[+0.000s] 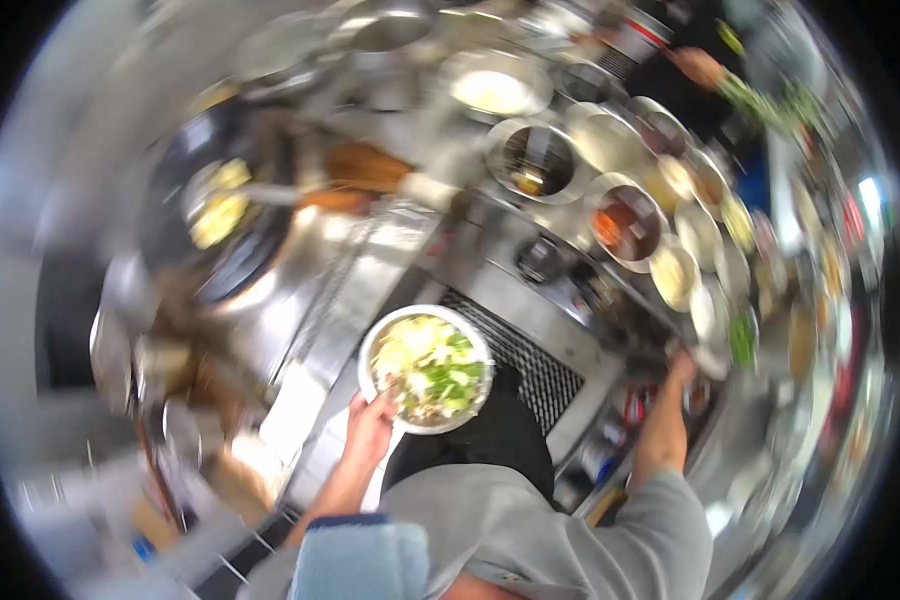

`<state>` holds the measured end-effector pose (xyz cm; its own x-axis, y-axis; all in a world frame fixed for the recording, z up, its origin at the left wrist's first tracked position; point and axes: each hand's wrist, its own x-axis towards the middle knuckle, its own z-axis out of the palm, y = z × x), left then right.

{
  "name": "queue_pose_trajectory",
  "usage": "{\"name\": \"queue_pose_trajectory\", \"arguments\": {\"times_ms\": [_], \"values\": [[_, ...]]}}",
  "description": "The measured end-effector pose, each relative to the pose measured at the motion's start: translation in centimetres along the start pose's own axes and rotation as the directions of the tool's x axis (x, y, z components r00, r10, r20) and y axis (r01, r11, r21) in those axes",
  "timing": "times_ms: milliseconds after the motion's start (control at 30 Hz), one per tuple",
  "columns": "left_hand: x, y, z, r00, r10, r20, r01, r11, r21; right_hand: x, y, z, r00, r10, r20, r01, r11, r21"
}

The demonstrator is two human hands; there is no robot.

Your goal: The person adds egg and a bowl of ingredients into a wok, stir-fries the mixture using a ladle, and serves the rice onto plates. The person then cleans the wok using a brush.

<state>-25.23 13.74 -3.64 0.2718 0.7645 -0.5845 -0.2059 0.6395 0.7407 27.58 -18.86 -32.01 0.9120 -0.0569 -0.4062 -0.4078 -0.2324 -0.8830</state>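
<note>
A round white-rimmed bowl (426,369) of chopped pale and green vegetables is in front of my body, held at its lower left rim by my left hand (371,423). On the right, my right hand (681,364) is stretched out to the edge of the counter, beside several containers of ingredients. Its fingers are blurred, and whether they hold anything cannot be made out. Near it are a white container (710,312) and some green vegetables (743,338).
At the left is a large dark wok (160,215) with yellow food (220,218) and a ladle. Bowls and pots, such as a steel pot (537,160), line the counter. Another person's hand (698,68) shows at the top right. A black floor grate (530,370) lies below.
</note>
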Motion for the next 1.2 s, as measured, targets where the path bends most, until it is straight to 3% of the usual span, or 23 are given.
{"name": "queue_pose_trajectory", "arguments": {"times_ms": [167, 200, 233, 300, 333, 367, 400, 467, 500, 533, 567, 600, 633, 667, 733, 800, 833, 900, 933, 967, 1067, 1167, 1200], "values": [[-4.8, 1.7, 1.3, 0.990, 0.017, -0.141, -0.037, 0.989, -0.140, 2.6, 4.8, -1.8, 0.995, 0.069, 0.071, -0.087, 0.956, 0.282], [-5.1, 1.1, 0.7, 0.991, 0.054, -0.125, -0.073, 0.986, -0.149, 3.0, 7.9, -0.2, 0.985, -0.062, 0.160, 0.021, 0.969, 0.248], [-5.4, 0.8, 1.3, 0.981, 0.072, -0.182, -0.109, 0.973, -0.203, 0.0, 5.9, 2.5, 0.947, -0.022, 0.321, -0.007, 0.996, 0.089], [-7.8, 1.2, 2.2, 0.951, 0.056, -0.305, -0.148, 0.946, -0.287, -11.8, -4.0, 9.5, 0.786, 0.060, 0.615, 0.100, 0.970, -0.223], [-7.4, 0.1, 1.5, 0.936, 0.074, -0.345, -0.187, 0.933, -0.308, -15.1, -7.2, 16.8, 0.473, -0.557, 0.682, 0.507, 0.806, 0.306], [-7.3, -0.3, 1.2, 0.922, 0.093, -0.377, -0.219, 0.925, -0.309, -23.4, -18.2, 20.3, 0.384, -0.437, 0.813, 0.533, 0.824, 0.191], [-7.4, -0.4, 1.2, 0.906, 0.109, -0.409, -0.250, 0.917, -0.310, -29.1, -24.7, 24.0, 0.297, -0.477, 0.827, 0.304, 0.868, 0.391], [-7.5, -0.7, 0.0, 0.868, 0.145, -0.475, -0.315, 0.901, -0.299, -36.9, -33.4, 30.7, 0.018, -0.666, 0.746, 0.478, 0.661, 0.578], [-8.1, 0.1, -0.8, 0.855, 0.163, -0.493, -0.336, 0.897, -0.286, -42.5, -37.2, 33.9, -0.182, -0.679, 0.711, 0.603, 0.493, 0.627], [-8.2, 0.5, -1.0, 0.837, 0.181, -0.517, -0.379, 0.872, -0.310, -45.4, -38.5, 38.1, -0.484, -0.643, 0.593, 0.697, 0.127, 0.706], [-7.9, 1.0, -1.5, 0.821, 0.203, -0.534, -0.423, 0.844, -0.329, -47.0, -37.0, 42.8, -0.630, -0.562, 0.535, 0.733, -0.202, 0.650], [-7.7, 1.0, -2.1, 0.800, 0.197, -0.567, -0.447, 0.826, -0.344, -47.4, -33.6, 48.0, -0.607, -0.329, 0.723, 0.794, -0.222, 0.566], [-6.8, 1.1, -2.5, 0.778, 0.197, -0.596, -0.477, 0.803, -0.357, -49.4, -33.3, 49.3, -0.518, -0.083, 0.852, 0.833, -0.276, 0.480], [-6.2, 1.8, -3.0, 0.757, 0.194, -0.624, -0.508, 0.776, -0.373, -50.5, -33.5, 49.8, -0.467, 0.018, 0.884, 0.884, -0.020, 0.468], [-5.0, 2.5, -3.7, 0.731, 0.192, -0.655, -0.546, 0.740, -0.392, -52.9, -34.8, 48.5, -0.417, 0.268, 0.868, 0.854, 0.443, 0.274], [-5.1, 2.5, -4.7, 0.693, 0.162, -0.703, -0.576, 0.710, -0.405, -50.5, -36.1, 47.6, -0.467, 0.392, 0.793, 0.556, 0.827, -0.081], [-5.3, 2.4, -5.4, 0.685, 0.164, -0.710, -0.571, 0.727, -0.382, -49.2, -37.8, 46.5, -0.420, 0.456, 0.784, 0.442, 0.858, -0.262], [-4.9, 2.8, -6.6, 0.667, 0.173, -0.725, -0.567, 0.749, -0.343, -47.3, -40.2, 45.7, -0.401, 0.498, 0.769, 0.497, 0.824, -0.274], [-5.0, 4.1, -6.1, 0.602, 0.152, -0.784, -0.616, 0.713, -0.334, -47.5, -39.1, 47.1, -0.387, 0.392, 0.835, 0.631, 0.773, -0.071], [-4.8, 3.7, -6.8, 0.599, 0.166, -0.784, -0.618, 0.718, -0.320, -47.3, -37.6, 48.0, -0.389, 0.287, 0.875, 0.738, 0.666, 0.109], [-4.7, 4.5, -6.5, 0.617, 0.140, -0.774, -0.611, 0.706, -0.359, -52.6, -34.5, 49.1, -0.357, 0.123, 0.926, 0.784, 0.579, 0.225], [-4.7, 5.8, -6.0, 0.597, 0.139, -0.790, -0.634, 0.686, -0.358, -48.9, -36.6, 48.3, -0.373, 0.421, 0.827, 0.568, 0.808, -0.155], [-5.0, 6.0, -5.3, 0.586, 0.127, -0.800, -0.638, 0.681, -0.359, -47.5, -38.4, 47.6, -0.406, 0.492, 0.770, 0.647, 0.750, -0.139]]}}
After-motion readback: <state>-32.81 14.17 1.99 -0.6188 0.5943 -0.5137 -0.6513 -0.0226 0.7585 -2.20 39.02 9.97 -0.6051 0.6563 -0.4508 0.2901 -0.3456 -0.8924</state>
